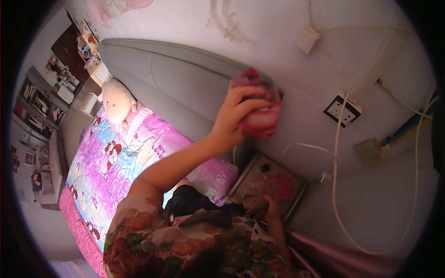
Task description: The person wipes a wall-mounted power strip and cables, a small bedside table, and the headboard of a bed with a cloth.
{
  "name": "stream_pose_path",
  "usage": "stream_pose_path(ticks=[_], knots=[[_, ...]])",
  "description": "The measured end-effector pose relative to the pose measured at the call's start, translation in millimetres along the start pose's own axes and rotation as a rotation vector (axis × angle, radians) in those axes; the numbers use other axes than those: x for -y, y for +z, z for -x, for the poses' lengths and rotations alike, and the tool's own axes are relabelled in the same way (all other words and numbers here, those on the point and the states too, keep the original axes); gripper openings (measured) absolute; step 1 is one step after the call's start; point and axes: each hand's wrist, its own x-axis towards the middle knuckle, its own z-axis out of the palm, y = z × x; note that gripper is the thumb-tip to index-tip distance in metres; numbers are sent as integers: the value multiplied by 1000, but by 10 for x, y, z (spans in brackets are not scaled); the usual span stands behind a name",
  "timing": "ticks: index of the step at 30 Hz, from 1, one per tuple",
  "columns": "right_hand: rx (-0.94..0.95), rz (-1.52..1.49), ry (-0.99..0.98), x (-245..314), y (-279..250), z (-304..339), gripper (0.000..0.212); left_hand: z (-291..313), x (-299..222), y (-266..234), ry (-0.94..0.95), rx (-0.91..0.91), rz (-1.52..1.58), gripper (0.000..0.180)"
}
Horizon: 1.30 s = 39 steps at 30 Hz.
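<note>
My left hand (232, 116) is raised to the wall above the grey headboard (185, 78) and is closed around a crumpled red and pink cloth (260, 116), which is pressed against the white wall. My right hand (270, 207) is lower down, over a small bedside table (296, 197), and grips a bunched pale pink piece of fabric (256, 192). A floral sleeve and top fill the lower edge of the view.
A bed with a pink and purple patterned quilt (116, 162) lies to the left, with a pale plush toy (116, 102) at its head. A wall socket (342, 111), white cables (334, 185) and a small white box (307, 38) are on the wall. Shelves stand far left.
</note>
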Motion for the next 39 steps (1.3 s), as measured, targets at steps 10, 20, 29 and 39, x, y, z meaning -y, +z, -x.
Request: stream_pose_path(ticks=[10,20,29,39], knots=[[-54,-115,-14,196,815,312,38,-152,975,120,270,366,-144,70],[-342,22,-29,-187,1513,-178,46,-403,1711,-379,366,277,-154,38],[-147,-3,59,-465,2588,-124,38,417,4485,-4359,-559,-575,-826,16],[-152,219,-20,-367,2655,-412,30,247,3541,-2256,-240,-727,-358,24]])
